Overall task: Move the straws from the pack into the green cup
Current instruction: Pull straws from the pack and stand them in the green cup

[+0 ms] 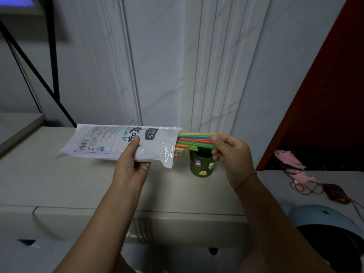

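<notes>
counter: pale top (59, 180), set against the wall; a drawer front with cut-out handles is seen below its front edge.
wall: white marble-look panels (157, 66) with vertical mouldings; a dark red panel (331, 95) is seen at right.
left side: black metal frame (53, 56) and the lit corner of a screen (17, 2), top left.
right side: pink items (291, 160) and red cord lie on a lower white surface; a light blue bin rim (323, 215) sits below them.
pack: white plastic pack (122, 143), held roughly level above the counter, mouth pointing right.
left hand: (132, 164) closed on the pack from underneath, thumb pressed on its printed face.
straws: coloured bundle (195, 141) sticks out of the pack mouth, partly drawn out.
right hand: (232, 152) fingers pinched shut on the far ends of several straws; a thin red string is worn on the wrist.
green cup: (201, 164) stands upright on the counter, directly below the exposed straws, cartoon stickers on its side; no straw is seen inside.
</notes>
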